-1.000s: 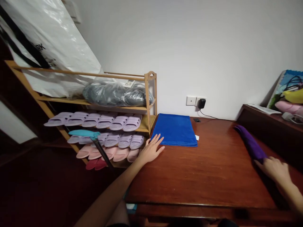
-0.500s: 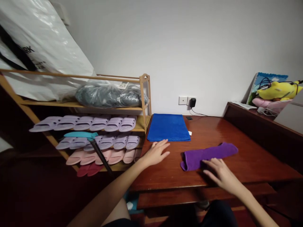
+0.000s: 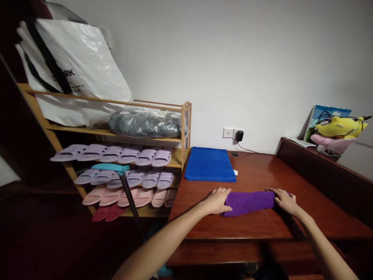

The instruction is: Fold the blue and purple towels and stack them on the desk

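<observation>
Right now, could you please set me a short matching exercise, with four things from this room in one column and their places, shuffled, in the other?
1. Long purple cloth
2. Folded blue cloth
3. Black plug-in adapter
4. Large white plastic bag

A. In the wall socket
B. Between the left hand and the right hand
C. On the wooden rack
D. Flat on the table, near the rack

Right pairs: 1-B, 2-D, 3-A, 4-C.
</observation>
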